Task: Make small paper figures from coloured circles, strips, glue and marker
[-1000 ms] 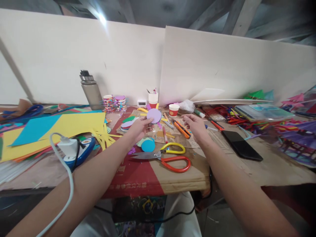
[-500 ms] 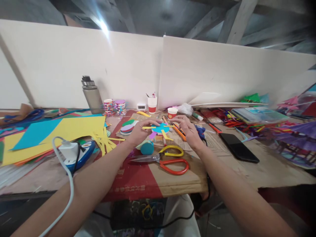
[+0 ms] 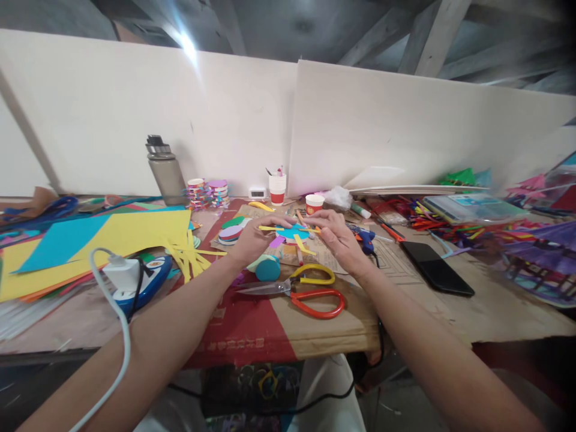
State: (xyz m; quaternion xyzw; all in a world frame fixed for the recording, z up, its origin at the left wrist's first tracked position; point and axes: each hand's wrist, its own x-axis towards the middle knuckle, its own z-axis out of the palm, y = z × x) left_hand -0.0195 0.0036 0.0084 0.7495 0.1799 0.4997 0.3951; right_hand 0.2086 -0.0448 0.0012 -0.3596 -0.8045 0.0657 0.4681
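Left hand (image 3: 256, 240) at the left side of a blue paper disc (image 3: 292, 232), fingertips over its far left part; can't tell whether finger and thumb are pinched on it. Right hand (image 3: 338, 237) at the disc's right side, fingers bent over the edge, thumb apart and lower; grip can't be told either. Disc sits between both hands, low over the counter (image 3: 504, 309), with three yellow strips (image 3: 299, 243) and one purple strip (image 3: 278, 241) visible sticking out.

Just nearer: one teal paper disc (image 3: 268, 269), then one pair of scissors (image 3: 287, 287), one yellow and one red handle, blades pointing left. Beside the right hand, one blue glue gun (image 3: 368, 240); further right, one black phone (image 3: 437, 268), lying flat.

Behind the hands: two paper cups, one with pens (image 3: 278, 192), one lower (image 3: 314, 204); one small digital clock (image 3: 257, 192); two strip-wound cylinders (image 3: 218, 195); one grey bottle (image 3: 165, 178). Left: one yellow sheet (image 3: 148, 231) and one blue sheet (image 3: 67, 240) on a pile, loose yellow strips too overlapped to count, one blue-and-white power strip (image 3: 153, 279) with one white plug (image 3: 122, 276).

Counter is partly covered by red-and-brown cardboard (image 3: 256, 330). Two white panels (image 3: 148, 114) stand behind; grey beamed ceiling (image 3: 279, 30) above, one bright light (image 3: 185, 42).
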